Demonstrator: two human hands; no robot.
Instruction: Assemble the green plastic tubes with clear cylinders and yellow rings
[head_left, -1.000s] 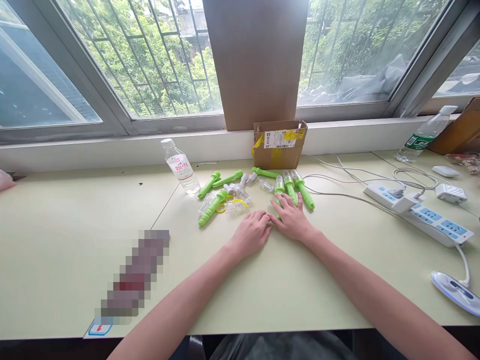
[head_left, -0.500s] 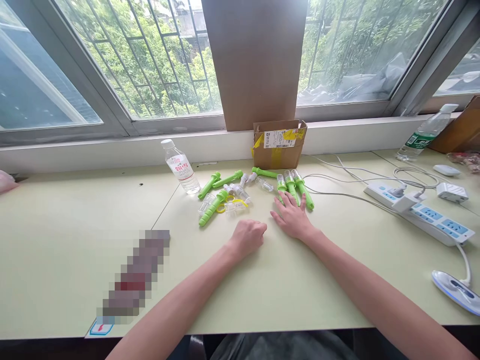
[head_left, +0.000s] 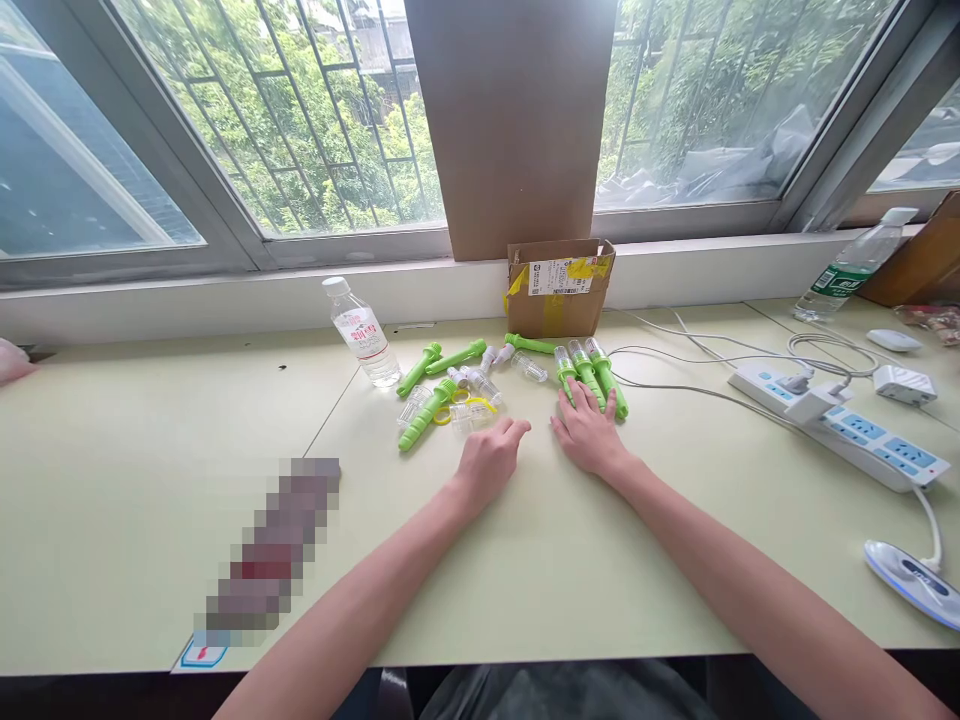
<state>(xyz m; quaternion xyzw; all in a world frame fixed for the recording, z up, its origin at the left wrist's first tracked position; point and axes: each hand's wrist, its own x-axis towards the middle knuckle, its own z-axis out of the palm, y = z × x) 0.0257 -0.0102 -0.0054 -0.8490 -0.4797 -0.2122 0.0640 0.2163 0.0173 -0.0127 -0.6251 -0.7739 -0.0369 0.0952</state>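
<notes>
My right hand (head_left: 589, 432) lies with fingers spread over the lower ends of three green plastic tubes (head_left: 588, 374) that have clear ribbed caps. The tubes lie side by side, and the hand touches them without wrapping round them. My left hand (head_left: 489, 462) is loosely curled on the table, one finger pointing right; no object shows in it. Just beyond it lie a clear plastic cap (head_left: 466, 416), yellow rings (head_left: 480, 403) and a loose green tube (head_left: 427, 414). More green tubes (head_left: 456, 357), clear caps (head_left: 529, 367) and small white parts (head_left: 487, 358) are scattered behind.
An open cardboard box (head_left: 559, 300) stands at the back against the wall. A water bottle (head_left: 364, 335) is left of the pile. On the right are a power strip (head_left: 840, 425), cables and another bottle (head_left: 851, 270). A blurred-out object (head_left: 274, 545) lies front left.
My left hand has loosened from a tighter fist and a finger now points out. My right hand has slid slightly right and towards me over the capped tubes.
</notes>
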